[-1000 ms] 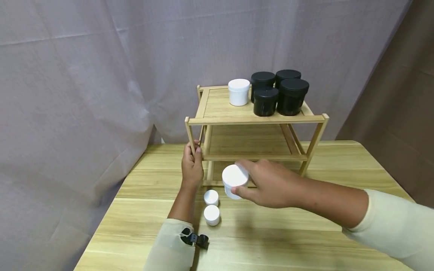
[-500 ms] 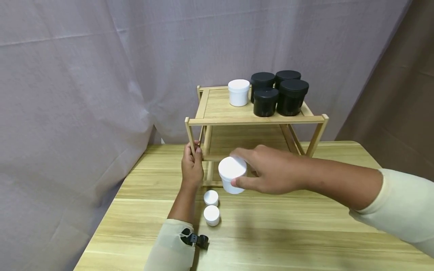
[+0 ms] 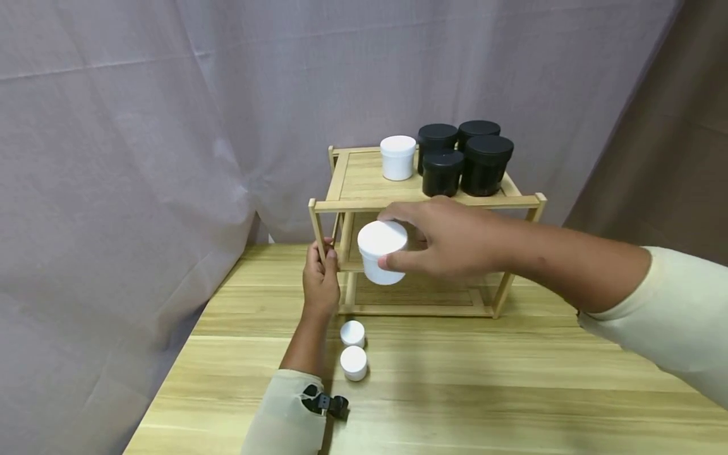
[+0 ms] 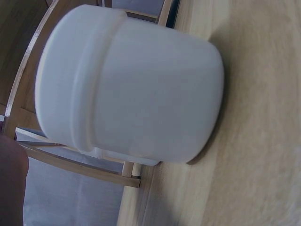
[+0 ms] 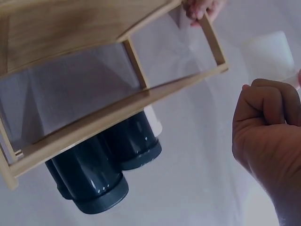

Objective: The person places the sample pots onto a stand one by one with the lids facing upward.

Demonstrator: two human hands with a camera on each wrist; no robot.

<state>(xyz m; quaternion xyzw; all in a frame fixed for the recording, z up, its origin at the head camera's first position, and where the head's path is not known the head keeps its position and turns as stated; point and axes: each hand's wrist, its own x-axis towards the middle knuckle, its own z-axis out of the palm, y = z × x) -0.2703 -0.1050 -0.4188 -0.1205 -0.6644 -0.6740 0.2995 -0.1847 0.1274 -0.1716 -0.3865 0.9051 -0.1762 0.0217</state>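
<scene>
My right hand [image 3: 449, 237] grips a white lidded jar [image 3: 382, 251] by its side, held in the air before the middle level of a wooden shelf rack [image 3: 364, 205]. In the right wrist view that jar [image 5: 270, 52] shows blurred beyond the curled fingers of the hand [image 5: 268, 127]. My left hand [image 3: 321, 281] holds the rack's front left post, thumb in front and fingers behind. Below it on the table stand two small white jars [image 3: 352, 333], one behind the other. The nearer one, a white jar [image 4: 141, 89], fills much of the left wrist view.
On the rack's top stand a white jar [image 3: 397, 158] and several black jars [image 3: 488, 165], grouped toward the right. Under the rack lies a wood-grain table [image 3: 483, 379]. A grey curtain [image 3: 170, 126] hangs behind. A black strap device [image 3: 327, 403] sits on the left sleeve.
My right hand has lifted the white jar from low in front of the rack up to its middle level. The left hand stays on the post, and the view has shifted slightly.
</scene>
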